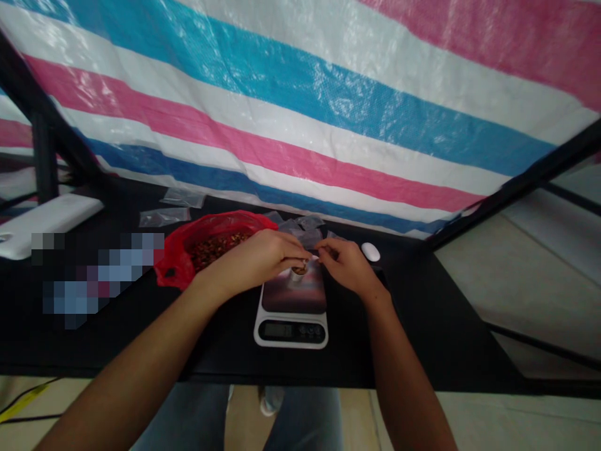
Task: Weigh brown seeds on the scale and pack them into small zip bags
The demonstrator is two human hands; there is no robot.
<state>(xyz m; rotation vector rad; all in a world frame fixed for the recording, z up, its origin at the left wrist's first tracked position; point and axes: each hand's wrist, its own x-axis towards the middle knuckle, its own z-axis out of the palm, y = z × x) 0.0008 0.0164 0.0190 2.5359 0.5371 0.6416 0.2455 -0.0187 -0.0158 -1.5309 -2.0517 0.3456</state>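
My left hand (253,260) reaches over a digital kitchen scale (291,329), its fingertips at a small cup (297,274) of brown material on the platform. My right hand (342,266) comes in from the other side, fingers pinched close to the left fingertips above the cup. A small pale item (314,257) shows between them, too small to identify. Behind my left hand, a red plastic bag (176,266) lies open and holds dried brown pieces (216,250). Several small clear plastic bags (300,228) lie just beyond my hands.
The black table (413,326) holds a white computer mouse (370,252), two more clear bags (183,198) and a white flat device (47,225). A blurred patch covers part of its left side. A pink, white and blue striped tarp (300,119) hangs behind.
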